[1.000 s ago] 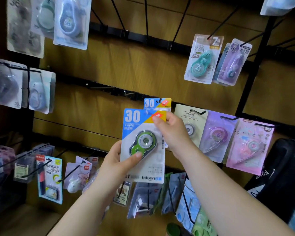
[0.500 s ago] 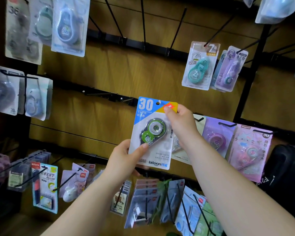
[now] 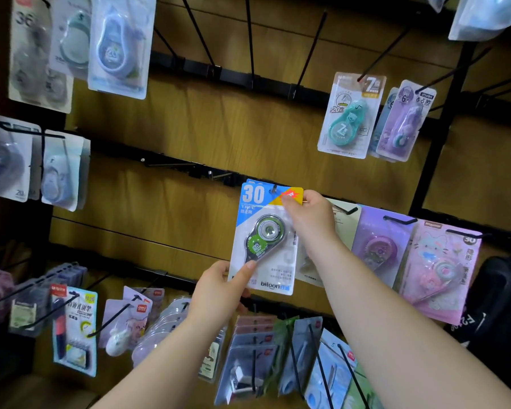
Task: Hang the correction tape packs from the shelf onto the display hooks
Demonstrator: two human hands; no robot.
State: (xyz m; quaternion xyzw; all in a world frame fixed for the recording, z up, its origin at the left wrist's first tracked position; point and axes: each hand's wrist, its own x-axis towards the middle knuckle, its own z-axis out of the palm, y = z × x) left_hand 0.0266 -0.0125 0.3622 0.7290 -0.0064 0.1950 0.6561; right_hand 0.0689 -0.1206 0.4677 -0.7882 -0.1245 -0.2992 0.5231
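Correction tape pack (image 3: pixel 266 240) on hook (image 3: pixel 274 189), left hand's (image 3: pixel 219 290) fingers (image 3: pixel 250 265) clamped at its bottom-left corner, right hand's (image 3: pixel 310 219) at top-right.

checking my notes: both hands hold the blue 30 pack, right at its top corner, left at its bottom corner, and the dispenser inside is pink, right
Not quite. The head view shows the dispenser inside the blue 30 pack is green, not pink. The rest holds: the right hand pinches its top corner and the left hand grips its bottom corner.
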